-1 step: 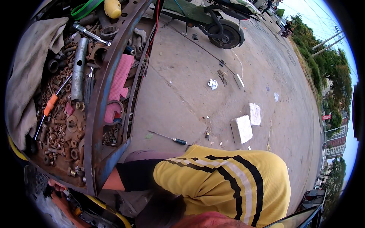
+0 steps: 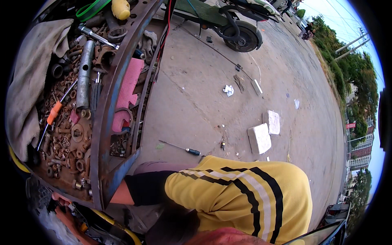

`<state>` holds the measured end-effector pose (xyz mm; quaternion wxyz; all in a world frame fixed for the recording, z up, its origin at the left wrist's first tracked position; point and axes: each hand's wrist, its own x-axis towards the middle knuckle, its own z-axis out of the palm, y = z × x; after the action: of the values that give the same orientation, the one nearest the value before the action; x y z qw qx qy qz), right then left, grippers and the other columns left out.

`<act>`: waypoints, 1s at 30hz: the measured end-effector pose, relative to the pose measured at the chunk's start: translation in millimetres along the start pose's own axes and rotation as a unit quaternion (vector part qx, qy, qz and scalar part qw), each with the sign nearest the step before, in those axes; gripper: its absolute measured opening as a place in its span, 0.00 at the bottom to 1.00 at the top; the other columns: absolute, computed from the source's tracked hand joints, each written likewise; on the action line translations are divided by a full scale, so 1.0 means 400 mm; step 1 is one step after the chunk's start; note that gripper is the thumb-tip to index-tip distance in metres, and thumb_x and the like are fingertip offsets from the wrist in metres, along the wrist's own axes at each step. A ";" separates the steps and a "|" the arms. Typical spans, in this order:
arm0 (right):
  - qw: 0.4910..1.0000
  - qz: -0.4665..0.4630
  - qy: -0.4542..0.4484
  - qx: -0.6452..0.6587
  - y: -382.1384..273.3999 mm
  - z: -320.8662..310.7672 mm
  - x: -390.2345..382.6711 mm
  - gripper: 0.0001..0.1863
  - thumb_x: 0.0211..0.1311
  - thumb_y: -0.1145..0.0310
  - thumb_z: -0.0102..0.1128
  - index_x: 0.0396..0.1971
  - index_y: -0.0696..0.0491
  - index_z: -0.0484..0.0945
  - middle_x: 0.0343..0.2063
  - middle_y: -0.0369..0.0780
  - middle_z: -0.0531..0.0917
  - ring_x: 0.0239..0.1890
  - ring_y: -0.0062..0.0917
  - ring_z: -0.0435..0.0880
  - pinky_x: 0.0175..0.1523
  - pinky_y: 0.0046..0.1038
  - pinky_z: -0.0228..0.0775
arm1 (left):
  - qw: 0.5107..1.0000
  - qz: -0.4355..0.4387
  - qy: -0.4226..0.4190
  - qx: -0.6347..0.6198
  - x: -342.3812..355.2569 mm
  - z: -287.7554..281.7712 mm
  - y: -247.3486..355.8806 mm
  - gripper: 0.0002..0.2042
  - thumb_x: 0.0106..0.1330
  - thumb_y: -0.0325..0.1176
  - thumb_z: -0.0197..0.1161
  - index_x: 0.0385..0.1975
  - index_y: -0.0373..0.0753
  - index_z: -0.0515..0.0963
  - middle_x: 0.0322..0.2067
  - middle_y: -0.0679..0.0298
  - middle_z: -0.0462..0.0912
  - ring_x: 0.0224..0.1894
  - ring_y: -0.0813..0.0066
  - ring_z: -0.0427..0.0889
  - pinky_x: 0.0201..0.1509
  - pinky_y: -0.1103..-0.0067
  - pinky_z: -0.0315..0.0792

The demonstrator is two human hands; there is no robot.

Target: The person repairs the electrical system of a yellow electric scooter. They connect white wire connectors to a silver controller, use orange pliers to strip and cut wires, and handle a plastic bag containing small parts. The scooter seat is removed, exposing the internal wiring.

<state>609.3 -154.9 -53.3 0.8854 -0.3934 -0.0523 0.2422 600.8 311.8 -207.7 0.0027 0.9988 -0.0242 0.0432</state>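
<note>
Both my hands are at the lower left, close together just below the tray's near corner, among dark parts with yellow edging. From the yellow striped sleeve and black elbow cover, my right forearm passes behind the rusty metal frame. Beyond it, the curled fingers of my right hand show beside a small dark piece. My left hand is closed just below, its forearm rising from the lower edge. What either hand grips is too small and partly hidden. Clear plastic film lies beside my left forearm.
Rusty bolts and nuts fill the metal tray, along with an orange-handled screwdriver, a ratchet wrench and a metal tube. A grey cloth drapes its left side. On the ground are another screwdriver, white blocks and a parked scooter.
</note>
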 end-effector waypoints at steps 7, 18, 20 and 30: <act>1.000 -0.001 0.005 -0.009 0.002 -0.009 0.002 0.13 0.70 0.70 0.61 0.50 0.58 0.74 0.37 0.41 0.82 0.40 0.29 0.85 0.46 0.33 0.80 | 0.921 -0.177 -0.031 -0.346 -0.036 0.009 -0.025 0.22 0.77 0.35 0.58 0.63 0.26 0.71 0.57 0.49 0.79 0.54 0.61 0.78 0.62 0.69 0.70; 1.000 -0.011 0.027 -0.011 -0.010 -0.050 0.002 0.13 0.70 0.70 0.61 0.50 0.58 0.74 0.36 0.41 0.82 0.39 0.28 0.85 0.45 0.32 0.80 | 0.951 -0.142 0.035 -0.274 -0.078 -0.041 0.088 0.24 0.78 0.41 0.56 0.64 0.29 0.71 0.55 0.50 0.81 0.52 0.62 0.79 0.59 0.70 0.72; 0.999 -0.013 0.031 -0.011 -0.016 -0.055 -0.004 0.13 0.70 0.70 0.61 0.50 0.58 0.74 0.36 0.41 0.82 0.38 0.28 0.85 0.45 0.32 0.80 | 0.954 -0.138 0.033 -0.263 -0.076 -0.049 0.099 0.24 0.79 0.41 0.56 0.64 0.29 0.71 0.55 0.50 0.81 0.52 0.62 0.79 0.59 0.70 0.72; 0.999 -0.014 0.033 -0.011 -0.029 -0.070 0.001 0.13 0.70 0.70 0.61 0.50 0.58 0.74 0.36 0.40 0.82 0.37 0.27 0.85 0.44 0.31 0.80 | 0.968 -0.129 0.027 -0.215 -0.069 -0.059 0.144 0.24 0.79 0.42 0.55 0.64 0.29 0.71 0.54 0.50 0.81 0.52 0.62 0.80 0.58 0.70 0.72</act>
<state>621.9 -180.3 -64.1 0.8855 -0.4101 -0.0310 0.2161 568.4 255.9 -186.5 0.2240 0.9677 0.0965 0.0634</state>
